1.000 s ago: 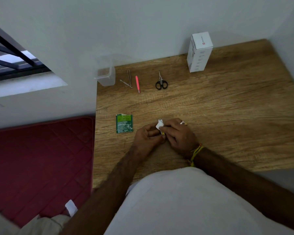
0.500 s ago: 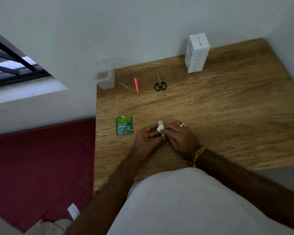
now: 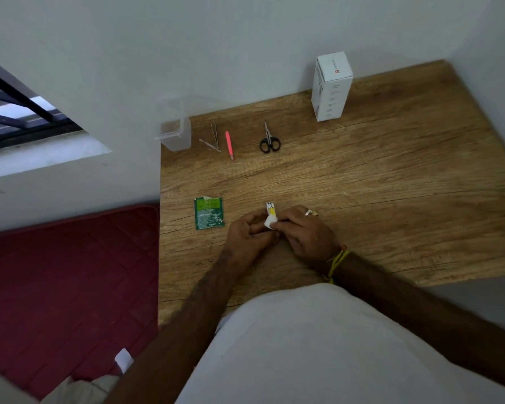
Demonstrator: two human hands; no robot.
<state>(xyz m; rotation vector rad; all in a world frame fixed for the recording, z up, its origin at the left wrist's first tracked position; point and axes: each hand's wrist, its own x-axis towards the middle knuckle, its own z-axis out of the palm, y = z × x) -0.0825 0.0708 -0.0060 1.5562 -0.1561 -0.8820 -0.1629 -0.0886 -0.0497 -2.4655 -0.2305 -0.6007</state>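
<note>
Clipper [image 3: 270,209]: near-centre of table [image 3: 391,199], between both hands; long axis near–far, metal tip pts far.
L hand [image 3: 247,233]: fingers curled, pinching its near end.
R hand [image 3: 305,234]: fingertips pinch white wipe [image 3: 270,223] against it.

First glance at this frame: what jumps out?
Mid-front on the wooden table, the left hand holds a small silver-and-yellow metal clipper while the right hand pinches a white pad against it. A torn green sachet lies just left; a tall white cardboard box stands by the far wall.
</note>
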